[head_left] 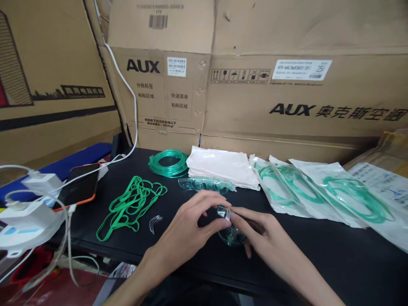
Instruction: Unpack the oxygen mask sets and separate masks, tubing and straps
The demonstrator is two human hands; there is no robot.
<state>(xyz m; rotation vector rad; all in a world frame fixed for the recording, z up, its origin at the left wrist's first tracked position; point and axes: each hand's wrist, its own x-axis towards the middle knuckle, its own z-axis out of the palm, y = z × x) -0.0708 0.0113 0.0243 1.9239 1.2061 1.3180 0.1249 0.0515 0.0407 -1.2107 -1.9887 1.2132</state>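
Both my hands meet over a clear green-tinted plastic mask on the black table. My left hand pinches its top part with thumb and fingers. My right hand grips the mask from the right side, fingers curled round it. Just behind them lies a stack of clear masks. A small bent metal strip rests left of my left hand.
Green elastic bands lie in a heap at the left, a coil of green tubing behind them. White empty bags and sealed bags with tubing stretch right. A phone, chargers and cables occupy the left edge. Cardboard boxes stand behind.
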